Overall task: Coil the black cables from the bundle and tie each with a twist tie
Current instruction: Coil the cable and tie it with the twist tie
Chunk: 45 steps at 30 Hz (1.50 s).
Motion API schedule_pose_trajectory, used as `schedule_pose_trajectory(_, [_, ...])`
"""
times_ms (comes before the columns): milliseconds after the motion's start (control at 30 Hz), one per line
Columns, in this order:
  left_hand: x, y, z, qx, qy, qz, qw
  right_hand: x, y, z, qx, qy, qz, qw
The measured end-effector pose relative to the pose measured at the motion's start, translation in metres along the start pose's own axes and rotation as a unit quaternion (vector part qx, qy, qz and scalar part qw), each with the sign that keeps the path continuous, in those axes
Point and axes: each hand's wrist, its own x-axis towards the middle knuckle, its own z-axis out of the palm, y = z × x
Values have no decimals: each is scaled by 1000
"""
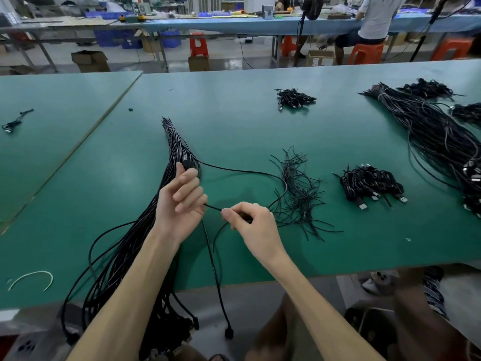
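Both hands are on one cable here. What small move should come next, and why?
Probably the right hand slides along the cable and brings it to the left hand, closing a turn. A wide loop of slack runs out from the left hand to the twist ties and back to the right hand.

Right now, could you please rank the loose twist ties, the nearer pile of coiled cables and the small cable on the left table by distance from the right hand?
1. loose twist ties, just beside the right hand, on its right.
2. nearer pile of coiled cables, farther right.
3. small cable, far left on the neighbouring table.
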Motion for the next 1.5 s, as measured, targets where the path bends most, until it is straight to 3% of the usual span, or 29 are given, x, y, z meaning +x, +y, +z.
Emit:
schedule_pose_trajectory(67, [-2, 1, 0, 18, -22, -26, 999, 0, -2, 1, 15, 16, 12, 1000])
schedule_pose_trajectory(167, [-2, -3, 0, 140, -19, -71, 987, 0, -3, -1, 59, 52, 24, 997])
schedule_pose_trajectory(333, [-3, -14, 0, 410, 0, -97, 907, -1, -3, -4, 97, 87, 26, 991])
schedule_pose_trajectory(400, [-2, -23, 1, 538, 37, -46, 841, 1, -1, -2, 83, 86, 28, 992])
schedule_pose_trajectory(467, [-1, -32, -1, 651, 65, 60, 754, 2, 0, -1, 71, 72, 29, 994])
schedule_pose_trajectory(567, [0, -36, -4, 754, 84, 160, 632, 4, 1, 0, 82, 59, 30, 994])
schedule_pose_trajectory(700, [-5, -36, -10, 855, 81, 167, 484, 5, 3, 1, 90, 73, 28, 993])
schedule_pose_trajectory(800, [-6, -40, -10, 886, 68, 170, 426, 4, 1, -1, 106, 102, 15, 989])
schedule_pose_trajectory(967, [-5, -46, -3, 885, 51, 181, 425, 3, -1, 1, 41, 149, -3, 988])
schedule_pose_trajectory(1167, [-5, -43, 2, 878, 92, 177, 435, 2, -3, 0, 9, 153, 10, 988])
schedule_pose_trajectory(1300, [-3, -46, 2, 891, 46, 186, 412, 1, -4, -2, 33, 178, -11, 983])
schedule_pose_trajectory(1367, [-2, -46, -2, 876, 46, 182, 443, 1, -3, -1, 29, 179, -18, 983])
schedule_pose_trajectory(1500, [0, -42, -11, 805, 103, 168, 559, 3, -3, 1, 33, 154, -22, 987])
